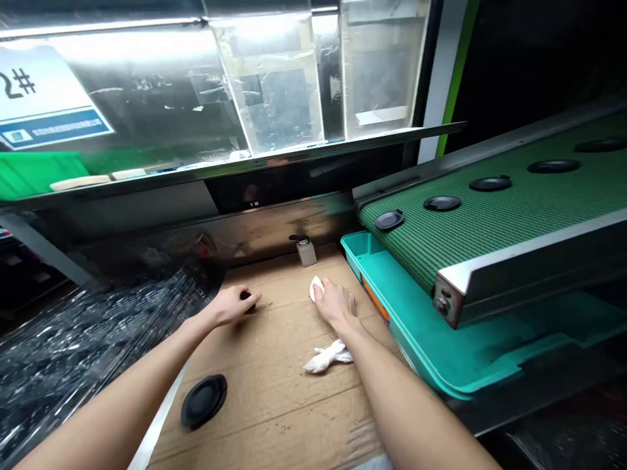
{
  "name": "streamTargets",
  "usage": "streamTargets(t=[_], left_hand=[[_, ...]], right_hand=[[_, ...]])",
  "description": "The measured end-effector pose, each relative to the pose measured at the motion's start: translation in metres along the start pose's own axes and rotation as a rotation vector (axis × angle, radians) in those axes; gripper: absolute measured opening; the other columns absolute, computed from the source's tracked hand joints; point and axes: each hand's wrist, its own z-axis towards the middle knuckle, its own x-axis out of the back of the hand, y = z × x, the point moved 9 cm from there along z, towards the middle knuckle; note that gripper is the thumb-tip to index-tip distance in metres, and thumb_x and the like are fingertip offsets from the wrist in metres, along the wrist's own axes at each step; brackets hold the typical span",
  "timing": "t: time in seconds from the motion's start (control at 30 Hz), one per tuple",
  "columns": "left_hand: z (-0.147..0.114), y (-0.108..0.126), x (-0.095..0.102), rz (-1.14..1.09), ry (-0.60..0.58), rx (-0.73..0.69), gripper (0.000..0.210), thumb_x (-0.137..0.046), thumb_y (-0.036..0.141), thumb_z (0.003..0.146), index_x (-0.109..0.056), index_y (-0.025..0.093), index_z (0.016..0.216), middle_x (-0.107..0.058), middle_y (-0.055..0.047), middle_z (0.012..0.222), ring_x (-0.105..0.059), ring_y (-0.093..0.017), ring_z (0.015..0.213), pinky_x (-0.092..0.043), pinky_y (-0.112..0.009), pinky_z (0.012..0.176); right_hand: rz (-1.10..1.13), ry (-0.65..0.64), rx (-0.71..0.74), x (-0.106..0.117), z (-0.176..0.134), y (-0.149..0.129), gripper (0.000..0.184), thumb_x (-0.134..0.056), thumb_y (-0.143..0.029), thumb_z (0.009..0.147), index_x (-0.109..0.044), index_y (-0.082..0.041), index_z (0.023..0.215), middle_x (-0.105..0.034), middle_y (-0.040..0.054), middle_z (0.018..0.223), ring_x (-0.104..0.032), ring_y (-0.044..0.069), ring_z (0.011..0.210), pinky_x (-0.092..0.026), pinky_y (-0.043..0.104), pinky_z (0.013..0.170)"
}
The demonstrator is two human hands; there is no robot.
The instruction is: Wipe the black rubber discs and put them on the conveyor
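My left hand (235, 304) is closed, thumb and fingers pinching a small black piece (248, 298) just above the cardboard; most of it is hidden by the fingers. In my right hand (336, 302) is a folded white cloth (316, 288), its edge showing beside the thumb. Behind that hand a small whitish bottle (306, 253) with a metal top stands upright on the cardboard. A crumpled white cloth (327, 358) lies beside my right forearm. Nearer to me on the left rests a round black plastic part (204, 402) with a small tab.
On the right runs a green conveyor belt (490, 222) carrying several round black parts (442, 203). Beneath its end sits a teal tray (416, 346). Clear plastic packaging with dark parts (98, 352) is heaped on the left. A metal ledge (235, 168) crosses behind the cardboard surface (274, 398).
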Motion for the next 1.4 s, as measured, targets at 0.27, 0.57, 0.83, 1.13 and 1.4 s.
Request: streamTargets(t=[0.27, 0.57, 0.83, 1.13, 1.4], left_hand=[[0.055, 0.009, 0.000, 0.285, 0.148, 0.107, 0.093, -0.049, 0.077, 0.066, -0.050, 0.012, 0.132, -0.040, -0.030, 0.138, -0.044, -0.053, 0.117, -0.033, -0.063, 0.092], [0.049, 0.336, 0.009, -0.959, 0.222, -0.475, 0.025, -0.076, 0.032, 0.069, -0.068, 0.021, 0.089, -0.047, -0.012, 0.138, -0.017, -0.033, 0.142, -0.012, -0.040, 0.114], [0.020, 0.319, -0.007, -1.092, 0.118, -0.347, 0.033, -0.076, 0.043, 0.068, -0.055, 0.018, 0.074, -0.062, -0.005, 0.078, -0.061, -0.020, 0.077, -0.052, -0.033, 0.070], [-0.072, 0.091, -0.083, -1.562, 0.058, 0.189, 0.023, -0.069, 0.026, 0.079, -0.059, 0.014, 0.096, -0.068, -0.012, 0.098, -0.064, -0.016, 0.070, -0.051, -0.024, 0.056], [-0.058, 0.058, -0.099, -1.985, -0.020, 0.246, 0.033, -0.041, 0.040, 0.093, -0.059, 0.016, 0.107, -0.069, -0.011, 0.092, -0.058, -0.015, 0.059, -0.043, -0.024, 0.045]], right_hand=[[0.089, 0.041, 0.030, 0.004, 0.003, 0.000, 0.034, -0.034, -0.043, 0.096, -0.058, -0.020, 0.103, -0.070, 0.0104, 0.092, -0.067, 0.026, 0.086, -0.046, 0.037, 0.075], [0.110, 0.060, 0.003, 0.008, 0.005, 0.006, 0.031, -0.038, -0.039, 0.093, -0.062, -0.020, 0.101, -0.071, 0.0110, 0.089, -0.067, 0.027, 0.083, -0.048, 0.037, 0.073], [0.101, 0.041, -0.012, 0.009, 0.005, 0.006, 0.028, -0.043, -0.030, 0.088, -0.065, -0.018, 0.100, -0.071, 0.0119, 0.088, -0.068, 0.028, 0.085, -0.049, 0.037, 0.075], [0.050, 0.067, -0.001, 0.006, 0.005, 0.008, 0.038, -0.036, -0.046, 0.094, -0.063, -0.021, 0.106, -0.071, 0.0108, 0.087, -0.067, 0.026, 0.082, -0.047, 0.035, 0.074], [0.611, 0.205, 0.189, 0.018, -0.022, -0.043, 0.042, -0.038, -0.049, 0.094, -0.055, -0.025, 0.124, -0.070, 0.0047, 0.101, -0.066, 0.018, 0.087, -0.048, 0.024, 0.073]])
